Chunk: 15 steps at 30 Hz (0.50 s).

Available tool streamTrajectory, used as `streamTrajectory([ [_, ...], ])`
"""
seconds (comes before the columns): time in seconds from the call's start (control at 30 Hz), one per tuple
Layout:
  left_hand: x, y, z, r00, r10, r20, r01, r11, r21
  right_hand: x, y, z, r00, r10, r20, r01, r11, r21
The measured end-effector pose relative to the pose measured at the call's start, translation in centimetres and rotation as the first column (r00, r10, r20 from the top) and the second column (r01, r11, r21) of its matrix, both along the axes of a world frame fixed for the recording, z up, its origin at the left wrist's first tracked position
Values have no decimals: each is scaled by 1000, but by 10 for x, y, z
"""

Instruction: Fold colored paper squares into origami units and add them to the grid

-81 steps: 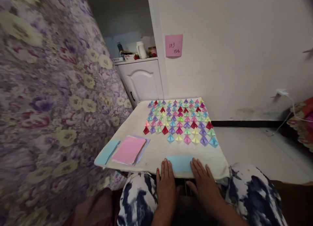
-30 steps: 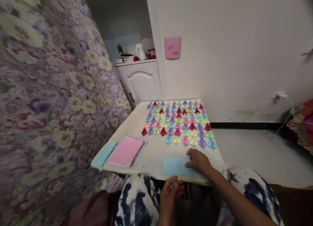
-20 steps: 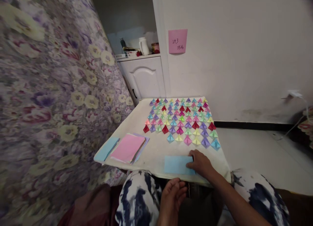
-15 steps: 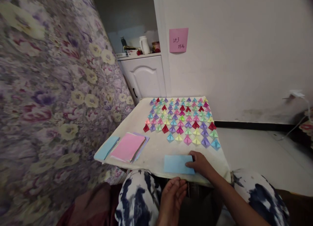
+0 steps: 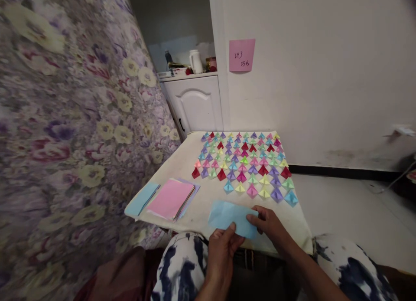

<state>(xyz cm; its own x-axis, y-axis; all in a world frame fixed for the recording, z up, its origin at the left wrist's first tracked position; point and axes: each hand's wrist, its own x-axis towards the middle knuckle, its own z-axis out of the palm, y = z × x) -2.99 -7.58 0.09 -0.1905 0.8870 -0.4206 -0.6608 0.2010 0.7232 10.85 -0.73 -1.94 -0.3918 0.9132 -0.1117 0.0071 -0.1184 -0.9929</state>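
Note:
A light blue sheet of paper [image 5: 224, 213], a rectangle wider than it is tall, is held between both hands at the near side of the cloth-covered table [image 5: 195, 231]. My left hand [image 5: 224, 244] pinches its lower edge, thumb on top and fingers beneath. At the sheet's right end my right hand [image 5: 268, 220] grips it between thumb and fingers. Beyond the sheet, rows of small folded paper pieces [image 5: 252, 191] in many colours cover the far right part of the table.
To the left lie a stack of coloured paper [image 5: 170, 199] with pink on top and a pile of light blue paper [image 5: 143, 198]. A floral curtain [image 5: 91, 175] hangs along the left. A white cabinet [image 5: 198, 103] and a wall with a pink note [image 5: 242, 55] stand behind.
My left hand has risen from below the table edge and taken hold of the blue paper's lower edge. The sheet has tilted and shifted slightly left; my right hand keeps its grip.

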Motion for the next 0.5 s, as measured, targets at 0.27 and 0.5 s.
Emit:
streamTrajectory([
  [0.27, -1, 26, 11, 978, -144, -148, 145, 989, -3, -3, 4, 14, 996, -75, -48, 76, 997, 24],
  [0.5, -2, 32, 13, 989, -19, -147, 21, 1000, 7, 20, -4, 31, 982, -190, -18, 189, 958, 216],
])
